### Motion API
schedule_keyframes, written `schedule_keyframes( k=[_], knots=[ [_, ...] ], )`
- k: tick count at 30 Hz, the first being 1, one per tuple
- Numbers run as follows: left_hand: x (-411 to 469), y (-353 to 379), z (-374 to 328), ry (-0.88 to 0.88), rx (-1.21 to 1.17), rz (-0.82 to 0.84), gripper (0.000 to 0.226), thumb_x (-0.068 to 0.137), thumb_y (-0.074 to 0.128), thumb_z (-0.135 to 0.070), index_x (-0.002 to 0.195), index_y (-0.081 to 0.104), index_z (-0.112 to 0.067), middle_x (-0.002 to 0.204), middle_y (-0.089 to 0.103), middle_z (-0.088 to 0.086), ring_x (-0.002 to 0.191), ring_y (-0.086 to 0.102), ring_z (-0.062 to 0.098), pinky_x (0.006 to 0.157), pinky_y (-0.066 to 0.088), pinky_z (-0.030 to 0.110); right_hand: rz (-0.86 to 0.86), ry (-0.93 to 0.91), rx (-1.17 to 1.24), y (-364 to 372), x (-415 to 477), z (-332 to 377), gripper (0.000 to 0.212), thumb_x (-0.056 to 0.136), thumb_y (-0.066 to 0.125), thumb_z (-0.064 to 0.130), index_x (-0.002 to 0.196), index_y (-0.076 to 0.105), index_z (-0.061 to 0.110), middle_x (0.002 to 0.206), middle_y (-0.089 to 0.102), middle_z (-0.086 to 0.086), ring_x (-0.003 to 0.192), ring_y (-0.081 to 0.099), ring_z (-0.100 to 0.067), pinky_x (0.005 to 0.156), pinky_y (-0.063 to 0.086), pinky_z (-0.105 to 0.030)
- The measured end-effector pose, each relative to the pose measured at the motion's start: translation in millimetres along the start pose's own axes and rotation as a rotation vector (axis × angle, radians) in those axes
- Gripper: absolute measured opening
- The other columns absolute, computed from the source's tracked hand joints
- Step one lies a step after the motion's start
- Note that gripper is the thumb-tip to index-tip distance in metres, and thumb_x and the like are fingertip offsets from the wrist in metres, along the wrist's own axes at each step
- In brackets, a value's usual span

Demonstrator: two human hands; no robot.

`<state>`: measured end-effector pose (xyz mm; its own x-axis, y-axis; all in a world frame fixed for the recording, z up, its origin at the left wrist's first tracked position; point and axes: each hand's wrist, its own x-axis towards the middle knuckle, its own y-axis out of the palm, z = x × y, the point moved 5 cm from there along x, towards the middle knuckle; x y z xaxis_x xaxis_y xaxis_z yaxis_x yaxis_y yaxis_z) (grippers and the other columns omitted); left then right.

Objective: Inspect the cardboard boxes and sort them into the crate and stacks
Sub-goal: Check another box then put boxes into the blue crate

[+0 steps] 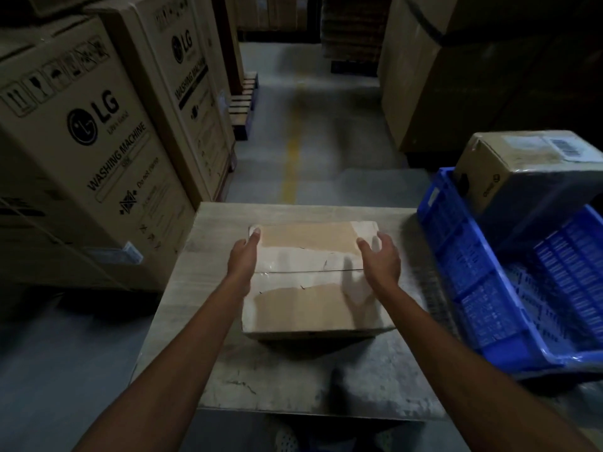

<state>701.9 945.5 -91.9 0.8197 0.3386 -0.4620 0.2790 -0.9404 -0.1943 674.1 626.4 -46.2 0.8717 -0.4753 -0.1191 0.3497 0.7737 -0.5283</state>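
By the table (228, 370), a blue crate (456, 256) holds one box (522, 171)

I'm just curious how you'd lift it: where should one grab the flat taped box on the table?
Probably by its two opposite side walls, one hand from each side: the box lies flat on the table, wide, with no handle on its taped top.

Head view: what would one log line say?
taped box on table; left hand on left edge; right hand at right edge; second box in crate
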Motion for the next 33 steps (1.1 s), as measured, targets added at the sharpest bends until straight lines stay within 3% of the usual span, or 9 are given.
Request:
schedule_keyframes(
  k=[3, 5, 9, 13, 17, 20, 23, 26, 33],
  knots=[
    [-27.6, -1.5, -41.2, 0.089, -0.117, -0.012, 0.064, 0.075, 0.05, -0.082, 0.098, 0.069, -0.026, 0.11, 0.071, 0.003, 0.102, 0.066, 0.027, 0.096, 0.053, 0.049, -0.085, 0.025, 0.073, -13.3, 1.7, 17.9, 0.066, 0.097, 0.056, 0.051, 0.152, 0.041, 0.018, 0.148, 0.044, -0.015, 0.13, 0.051, -0.032, 0.104, 0.043, -0.04],
    [-35.6, -5.7, -61.4, 0.127, -0.166, -0.06, 0.065, 0.07, 0.046, -0.085, 0.093, 0.068, -0.028, 0.108, 0.071, 0.003, 0.101, 0.066, 0.028, 0.093, 0.054, 0.05, -0.112, 0.05, 0.106, -22.5, 2.5, 30.8, 0.065, 0.098, 0.049, 0.058, 0.149, 0.043, 0.019, 0.146, 0.043, -0.015, 0.125, 0.052, -0.032, 0.105, 0.045, -0.047],
    [-50.3, -15.1, -79.6, 0.255, -0.038, -0.197, 0.05, 0.093, 0.052, -0.061, 0.11, 0.065, -0.016, 0.108, 0.067, 0.007, 0.098, 0.063, 0.026, 0.084, 0.054, 0.041, -0.16, 0.05, 0.122, -33.6, -2.8, 42.0, 0.062, 0.097, 0.051, 0.061, 0.133, 0.051, 0.011, 0.134, 0.049, -0.014, 0.115, 0.054, -0.031, 0.097, 0.048, -0.045],
    [-64.2, -16.3, -47.9, 0.317, -0.036, -0.155, 0.037, 0.096, 0.063, -0.033, 0.125, 0.056, -0.011, 0.117, 0.062, 0.009, 0.108, 0.062, 0.027, 0.083, 0.054, 0.037, -0.12, 0.135, 0.083, -27.4, -22.7, 14.9, 0.047, 0.094, 0.063, 0.043, 0.125, 0.047, 0.011, 0.129, 0.053, -0.013, 0.105, 0.06, -0.03, 0.083, 0.053, -0.042],
    [-74.0, -27.8, -7.7, 0.331, -0.016, -0.08, 0.041, 0.097, 0.063, -0.033, 0.131, 0.05, -0.013, 0.123, 0.059, 0.008, 0.113, 0.061, 0.025, 0.084, 0.056, 0.036, -0.092, 0.068, 0.054, -22.2, -45.1, -17.0, 0.041, 0.09, 0.066, 0.041, 0.116, 0.047, 0.016, 0.12, 0.058, -0.01, 0.095, 0.061, -0.023, 0.074, 0.053, -0.037],
    [-69.1, -32.7, -18.7, 0.411, 0.201, -0.147, 0.049, 0.095, 0.064, -0.034, 0.136, 0.046, -0.015, 0.134, 0.05, 0.008, 0.12, 0.054, 0.024, 0.092, 0.053, 0.041, -0.072, 0.038, 0.02, -24.2, -44.5, -11.3, 0.043, 0.092, 0.064, 0.042, 0.122, 0.048, 0.015, 0.125, 0.056, -0.01, 0.099, 0.061, -0.022, 0.075, 0.054, -0.037],
    [-83.5, -23.3, -56.3, 0.778, 0.496, -0.252, 0.055, 0.093, 0.064, -0.025, 0.141, 0.044, -0.009, 0.14, 0.044, 0.014, 0.126, 0.046, 0.027, 0.1, 0.048, 0.046, -0.166, -0.314, -0.228, -27.5, -49.7, 17.3, 0.047, 0.093, 0.062, 0.035, 0.132, 0.046, 0.014, 0.134, 0.05, -0.01, 0.112, 0.058, -0.027, 0.087, 0.056, -0.044],
    [-98.3, 1.2, -70.6, 1.027, 0.712, -0.148, 0.057, 0.095, 0.051, -0.035, 0.146, 0.042, -0.01, 0.153, 0.04, 0.016, 0.144, 0.033, 0.032, 0.118, 0.029, 0.051, -0.087, -0.797, -0.455, -10.5, -63.4, 49.5, 0.051, 0.098, 0.051, 0.038, 0.142, 0.05, 0.013, 0.15, 0.048, -0.014, 0.141, 0.044, -0.033, 0.115, 0.036, -0.053],
    [-86.7, 26.7, -44.0, 0.799, 1.246, 0.05, 0.062, 0.102, 0.014, -0.054, 0.159, 0.011, -0.032, 0.168, 0.0, 0.002, 0.154, -0.004, 0.02, 0.124, -0.001, 0.047, 0.193, -0.575, -0.834, 11.9, -42.6, 38.9, 0.06, 0.107, 0.019, 0.049, 0.16, 0.02, 0.022, 0.169, 0.014, -0.01, 0.156, 0.008, -0.028, 0.125, 0.006, -0.047]
  ],
)
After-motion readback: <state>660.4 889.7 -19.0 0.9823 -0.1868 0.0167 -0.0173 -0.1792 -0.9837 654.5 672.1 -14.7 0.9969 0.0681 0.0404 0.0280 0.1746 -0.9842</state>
